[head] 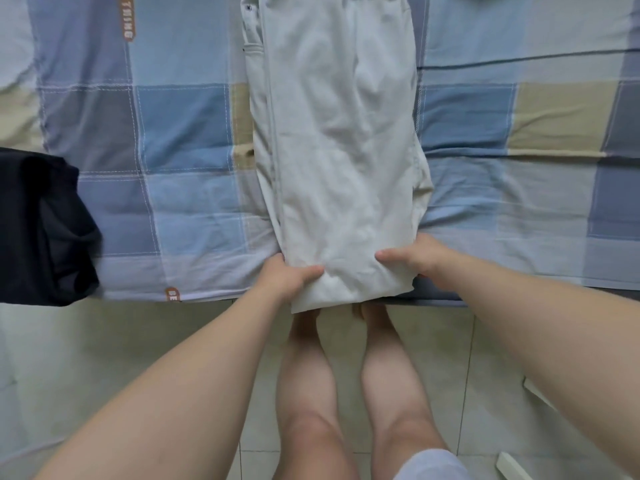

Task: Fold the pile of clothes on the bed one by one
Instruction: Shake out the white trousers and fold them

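I see the trousers (339,133) lying lengthwise down the middle of the bed (173,133), their near end hanging just over its edge. My left hand (287,278) pinches that end's left corner, thumb on top. My right hand (415,258) pinches the right corner likewise. A dark garment (38,230) lies far left.

— What's on the bed (187,133) in front of you?
— It wears a quilted cover (485,188) checked in blue, grey and beige. Down my side of it lie the long cream-white cotton trousers (339,133), folded lengthwise, their near end hanging just over the edge towards me.
— Anything else?
— A bundled black fabric garment (38,230) at the left edge, well apart from the trousers. Below is the pale tiled floor (104,341).
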Motion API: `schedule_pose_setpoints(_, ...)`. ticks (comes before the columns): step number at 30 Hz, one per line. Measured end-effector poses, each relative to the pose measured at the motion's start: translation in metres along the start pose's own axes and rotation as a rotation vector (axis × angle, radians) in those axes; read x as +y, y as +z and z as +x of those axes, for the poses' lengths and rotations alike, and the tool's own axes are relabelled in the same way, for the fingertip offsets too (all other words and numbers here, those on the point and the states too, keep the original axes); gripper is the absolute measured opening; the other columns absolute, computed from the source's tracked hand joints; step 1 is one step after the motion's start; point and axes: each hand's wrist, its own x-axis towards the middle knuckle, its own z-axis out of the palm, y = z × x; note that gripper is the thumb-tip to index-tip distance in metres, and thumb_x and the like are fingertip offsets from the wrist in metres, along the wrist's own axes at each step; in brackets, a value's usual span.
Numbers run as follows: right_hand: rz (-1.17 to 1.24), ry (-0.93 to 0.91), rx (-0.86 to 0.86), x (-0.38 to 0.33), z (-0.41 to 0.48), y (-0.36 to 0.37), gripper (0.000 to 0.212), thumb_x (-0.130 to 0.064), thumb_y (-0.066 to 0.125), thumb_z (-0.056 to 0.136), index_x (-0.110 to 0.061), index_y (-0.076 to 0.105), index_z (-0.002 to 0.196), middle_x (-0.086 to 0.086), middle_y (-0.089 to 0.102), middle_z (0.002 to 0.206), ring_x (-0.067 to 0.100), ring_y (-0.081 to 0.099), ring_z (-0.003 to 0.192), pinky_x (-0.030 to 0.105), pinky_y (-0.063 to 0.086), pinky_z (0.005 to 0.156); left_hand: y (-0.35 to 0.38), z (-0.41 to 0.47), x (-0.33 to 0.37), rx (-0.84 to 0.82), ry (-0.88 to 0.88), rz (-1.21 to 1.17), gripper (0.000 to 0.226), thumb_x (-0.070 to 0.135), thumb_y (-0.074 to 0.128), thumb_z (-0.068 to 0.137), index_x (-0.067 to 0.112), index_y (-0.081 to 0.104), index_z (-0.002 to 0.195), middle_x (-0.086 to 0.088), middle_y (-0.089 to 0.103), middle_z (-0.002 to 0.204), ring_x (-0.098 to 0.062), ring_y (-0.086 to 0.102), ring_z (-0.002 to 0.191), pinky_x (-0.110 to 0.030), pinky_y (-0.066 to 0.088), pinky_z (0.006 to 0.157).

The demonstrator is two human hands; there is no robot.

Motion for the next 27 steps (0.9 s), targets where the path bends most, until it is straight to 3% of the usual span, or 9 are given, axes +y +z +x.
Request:
schedule_pose_setpoints(2, 0.004, 0.024, -0.018, 0.006, -0.015, 0.003, 0.056, -0.017, 0.088, 0.075, -0.01, 0.064, 0.124, 0.005, 0.072, 0.117, 0.021, 0.069, 0.1, 0.034, 0.054, 0.088, -0.001, -0.014, -0.001, -0.01, -0.008, 0.035, 0.058, 0.028, 0.084, 0.079, 0.009, 0.063, 0.13, -0.007, 0.069, 0.124, -0.028, 0.068, 0.105, -0.04, 0.057, 0.087)
schedule_pose_setpoints(5, -0.019, 0.056, 0.026, 0.008, -0.046, 0.005, 0.048, -0.028, 0.088, 0.074, -0.013, 0.064, 0.114, 0.003, 0.072, 0.108, 0.025, 0.07, 0.098, 0.043, 0.057, 0.092, -0.006, -0.042, 0.002, -0.022, -0.052, 0.004, 0.049, 0.025, 0.08, 0.084, 0.01, 0.062, 0.127, -0.007, 0.068, 0.119, -0.029, 0.067, 0.1, -0.035, 0.054, 0.077)
schedule_pose_setpoints(8, -0.069, 0.078, 0.027, 0.015, -0.089, 0.006, 0.061, -0.041, 0.087, 0.069, -0.013, 0.066, 0.119, 0.002, 0.073, 0.11, 0.026, 0.071, 0.098, 0.046, 0.056, 0.094, -0.014, -0.083, -0.002, -0.079, -0.134, -0.025, 0.062, 0.031, 0.085, 0.071, 0.011, 0.064, 0.126, -0.005, 0.072, 0.116, -0.029, 0.07, 0.1, -0.044, 0.056, 0.092)
schedule_pose_setpoints(10, -0.07, 0.117, 0.017, 0.025, -0.119, 0.007, 0.057, -0.037, 0.087, 0.073, -0.012, 0.066, 0.12, 0.003, 0.073, 0.11, 0.027, 0.071, 0.097, 0.045, 0.056, 0.094, -0.019, -0.108, -0.013, -0.131, -0.195, 0.007, 0.073, 0.039, 0.084, 0.057, 0.014, 0.064, 0.123, -0.004, 0.074, 0.11, -0.031, 0.071, 0.099, -0.049, 0.055, 0.097)
schedule_pose_setpoints(13, -0.065, 0.19, -0.021, 0.031, -0.164, 0.006, 0.048, -0.025, 0.086, 0.076, -0.009, 0.067, 0.117, 0.005, 0.074, 0.108, 0.028, 0.071, 0.098, 0.043, 0.056, 0.093, -0.026, -0.156, -0.015, -0.233, -0.316, 0.035, 0.048, 0.033, 0.083, 0.074, 0.012, 0.065, 0.114, -0.007, 0.074, 0.11, -0.029, 0.07, 0.107, -0.046, 0.053, 0.1)
schedule_pose_setpoints(16, 0.01, 0.272, -0.087, 0.02, -0.202, -0.002, 0.034, -0.017, 0.081, 0.083, -0.01, 0.067, 0.113, 0.004, 0.075, 0.104, 0.023, 0.072, 0.091, 0.033, 0.059, 0.074, -0.041, -0.186, -0.007, -0.31, -0.381, 0.01, 0.029, 0.025, 0.074, 0.089, 0.011, 0.066, 0.113, -0.007, 0.075, 0.109, -0.026, 0.071, 0.106, -0.042, 0.056, 0.096)
schedule_pose_setpoints(19, 0.146, 0.315, -0.083, -0.01, -0.219, -0.015, 0.026, -0.018, 0.075, 0.088, -0.015, 0.063, 0.111, 0.003, 0.071, 0.092, 0.018, 0.066, 0.077, 0.023, 0.052, 0.049, -0.056, -0.196, 0.014, -0.319, -0.379, -0.137, 0.022, 0.023, 0.07, 0.091, 0.016, 0.065, 0.111, -0.004, 0.075, 0.091, -0.021, 0.07, 0.083, -0.033, 0.057, 0.074)
schedule_pose_setpoints(24, 0.342, 0.279, -0.016, -0.089, -0.205, -0.033, 0.02, -0.024, 0.07, 0.091, -0.013, 0.06, 0.105, 0.008, 0.063, 0.082, 0.017, 0.061, 0.063, 0.021, 0.05, 0.044, -0.072, -0.188, 0.079, -0.262, -0.322, -0.417, 0.007, 0.018, 0.063, 0.092, 0.014, 0.061, 0.097, -0.005, 0.065, 0.062, -0.017, 0.061, 0.049, -0.033, 0.053, 0.066)
schedule_pose_setpoints(27, 0.48, 0.224, -0.017, -0.14, -0.175, -0.038, 0.018, -0.029, 0.066, 0.093, -0.012, 0.061, 0.097, 0.006, 0.062, 0.069, 0.015, 0.06, 0.048, 0.019, 0.049, 0.042, -0.078, -0.166, 0.122, -0.24, -0.257, -0.597, 0.008, 0.014, 0.057, 0.091, 0.012, 0.065, 0.091, -0.004, 0.068, 0.065, -0.014, 0.065, 0.063, -0.032, 0.053, 0.071)
